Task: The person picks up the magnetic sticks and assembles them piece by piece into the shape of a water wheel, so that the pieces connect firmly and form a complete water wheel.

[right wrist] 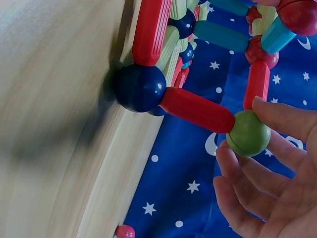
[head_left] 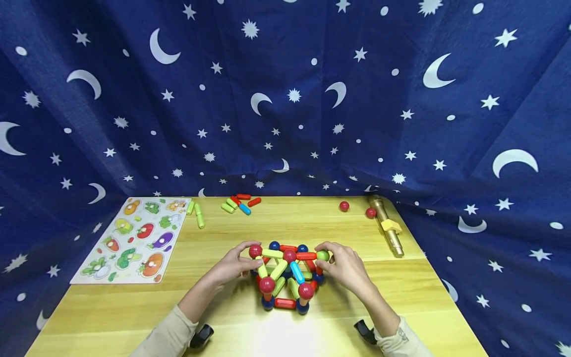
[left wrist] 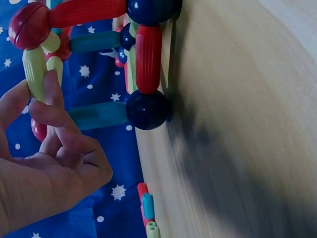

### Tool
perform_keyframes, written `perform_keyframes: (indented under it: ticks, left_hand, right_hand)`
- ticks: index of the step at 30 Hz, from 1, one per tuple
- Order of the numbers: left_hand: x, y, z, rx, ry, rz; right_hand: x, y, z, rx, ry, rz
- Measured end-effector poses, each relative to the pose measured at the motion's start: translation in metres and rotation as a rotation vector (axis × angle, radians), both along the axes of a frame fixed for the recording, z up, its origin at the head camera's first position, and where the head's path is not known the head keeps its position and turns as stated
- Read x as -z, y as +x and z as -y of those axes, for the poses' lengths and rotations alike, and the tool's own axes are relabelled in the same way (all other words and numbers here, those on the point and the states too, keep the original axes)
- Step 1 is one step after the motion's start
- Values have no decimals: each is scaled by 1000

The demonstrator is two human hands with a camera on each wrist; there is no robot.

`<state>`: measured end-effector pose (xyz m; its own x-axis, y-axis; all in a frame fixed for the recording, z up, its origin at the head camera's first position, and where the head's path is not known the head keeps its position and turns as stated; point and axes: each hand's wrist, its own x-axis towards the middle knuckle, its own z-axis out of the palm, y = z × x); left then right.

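A structure of magnetic rods and balls stands on the table between my two hands, with blue balls at its base and red balls [head_left: 289, 255] on top. At its left side my left hand [head_left: 233, 265] pinches a light green rod [left wrist: 34, 74] beside a red ball [head_left: 256, 251]. On the right, my right hand [head_left: 345, 267] holds a green ball [right wrist: 248, 134] between thumb and fingers. Two red rods meet that ball, one running down to a dark blue ball [right wrist: 140, 87]. Part of the structure's far side is hidden.
Loose light green rods [head_left: 199, 215] and a small pile with a blue rod [head_left: 245, 209] lie at the back left. A vegetable puzzle board [head_left: 129, 243] is at the left. Two loose red balls [head_left: 344, 206] and a gold tube [head_left: 387, 225] lie at the back right.
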<state>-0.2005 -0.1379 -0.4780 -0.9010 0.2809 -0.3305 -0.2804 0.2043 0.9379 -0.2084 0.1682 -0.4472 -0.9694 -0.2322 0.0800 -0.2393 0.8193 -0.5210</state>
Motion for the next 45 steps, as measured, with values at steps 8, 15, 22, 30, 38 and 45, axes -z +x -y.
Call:
perform_keyframes:
  ticks: [8,15,22,30,38,45]
  left_hand:
    - [-2,2,0,9,3,-9]
    - [-4,2,1,13,5,-9]
    - [-5,1,-4,13,-29,-50]
    - [-8,-4,-7,23,-68,-45]
    - [-7,-11,10,79,-92,-59]
    - [6,-68,92,-228,-681,-258]
  right_hand:
    - [1,3,-3,0,0,7]
    - [2,3,-4,-1,-66,49]
    - [4,5,-2,22,-157,46]
    - [8,9,-4,82,-232,73]
    - [7,10,-5,71,-244,83]
    - [8,10,-6,58,-226,75]
